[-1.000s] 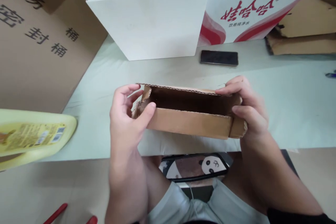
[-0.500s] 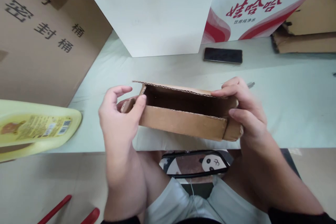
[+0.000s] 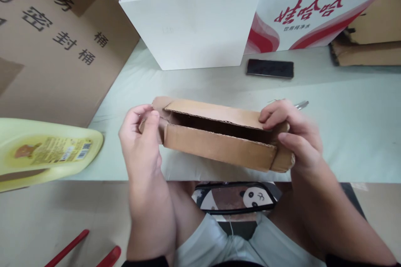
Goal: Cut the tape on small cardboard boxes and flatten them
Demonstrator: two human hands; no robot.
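A long, narrow brown cardboard box (image 3: 219, 148) is held above the front edge of the pale green table, with its slot-like opening facing up and its inside dark. My left hand (image 3: 140, 137) grips the left end, thumb on top of the end flap. At the right end, my right hand (image 3: 294, 133) pinches the box, its fingers on the far flap and its thumb on the near corner. Both long flaps lean partly over the opening. Behind my right hand, a thin metallic object (image 3: 302, 104) lies on the table, partly hidden.
A black phone (image 3: 270, 69) lies before a white box (image 3: 194, 29) and a red-and-white carton (image 3: 294, 21). At left are a large cardboard box (image 3: 62, 79) and a yellow bottle (image 3: 53, 150). An open carton (image 3: 369, 52) is at the back right.
The far long flap has folded inward, narrowing the opening. My left thumb has moved left off the opening's corner onto the end flap. The view has shifted slightly.
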